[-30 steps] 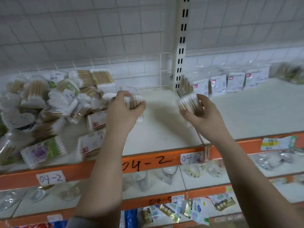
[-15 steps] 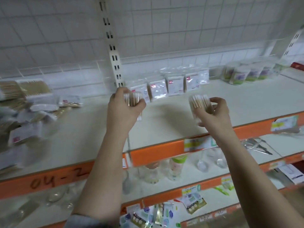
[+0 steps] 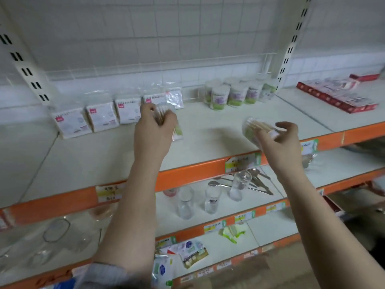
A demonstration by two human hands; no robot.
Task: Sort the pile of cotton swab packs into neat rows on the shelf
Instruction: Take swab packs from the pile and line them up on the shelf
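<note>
My left hand (image 3: 154, 130) grips a clear round pack of cotton swabs (image 3: 166, 110) above the middle of the white shelf (image 3: 100, 155). My right hand (image 3: 281, 140) holds a second round swab pack (image 3: 253, 128), tilted on its side over the shelf's front part. A row of flat white swab packs with red labels (image 3: 102, 116) stands along the back left. A cluster of round green-labelled swab tubs (image 3: 237, 93) stands at the back, right of centre. The pile of packs is out of view.
Red boxes (image 3: 337, 97) lie on the shelf section at far right. A slotted upright post (image 3: 291, 40) rises behind the tubs. The shelf below holds glass cups (image 3: 185, 203) and metal utensils (image 3: 256, 182). Orange shelf edges carry price tags.
The view has swung right, so the pile has left the frame and the tubs and red boxes have come in. Both hands, still holding their packs, now sit nearer the round tubs.
</note>
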